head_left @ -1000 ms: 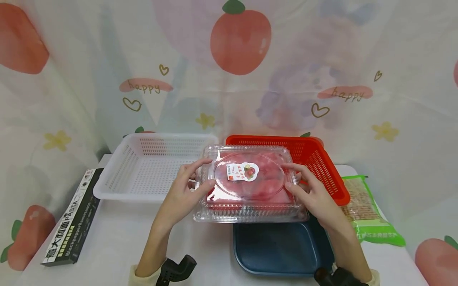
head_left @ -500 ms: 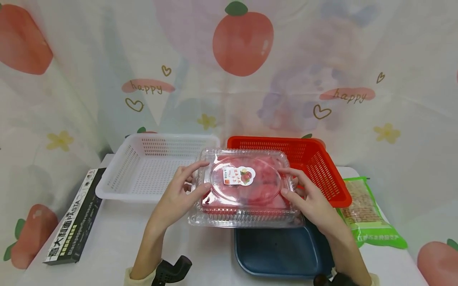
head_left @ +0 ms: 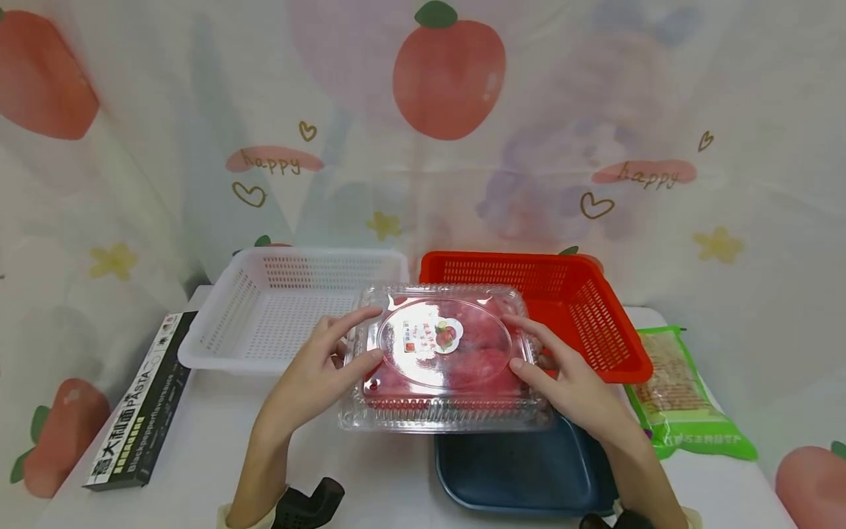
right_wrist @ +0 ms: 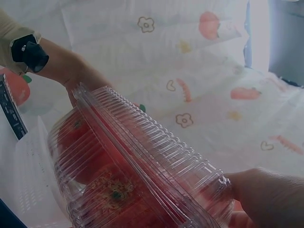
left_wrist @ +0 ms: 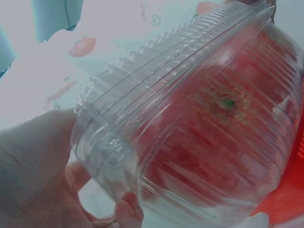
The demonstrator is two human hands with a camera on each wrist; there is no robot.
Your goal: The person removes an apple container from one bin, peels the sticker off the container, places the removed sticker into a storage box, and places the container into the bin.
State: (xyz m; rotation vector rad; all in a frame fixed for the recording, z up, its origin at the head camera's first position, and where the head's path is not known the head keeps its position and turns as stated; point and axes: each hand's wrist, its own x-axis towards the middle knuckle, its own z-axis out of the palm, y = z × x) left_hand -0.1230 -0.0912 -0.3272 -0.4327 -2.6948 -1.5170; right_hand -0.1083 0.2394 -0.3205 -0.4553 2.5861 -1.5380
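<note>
Both hands hold a clear plastic clamshell box (head_left: 429, 397) of red fruit in front of the baskets, raised above the table. Its lid bears an oval ridge and a white label (head_left: 429, 336) with a fruit picture. My left hand (head_left: 313, 378) grips the left side, thumb and forefinger on the lid's edge and the other fingers underneath. At the opposite side, my right hand (head_left: 568, 378) holds it the same way. Through the ribbed wall in the left wrist view shows a round red fruit (left_wrist: 204, 147) with a green spot. More fruit (right_wrist: 102, 190) fills the box in the right wrist view.
Behind the box stand a white perforated basket (head_left: 231, 323) and a red one (head_left: 588, 316). A dark blue tray (head_left: 515, 477) lies partly under the box. A black pasta box (head_left: 148, 404) is at the left; a green-edged food bag (head_left: 687, 411) lies at the right.
Both hands have carried the fruit box left and slightly nearer to me, so it overlaps the red basket less. The baskets, tray, pasta box and bag stay in place.
</note>
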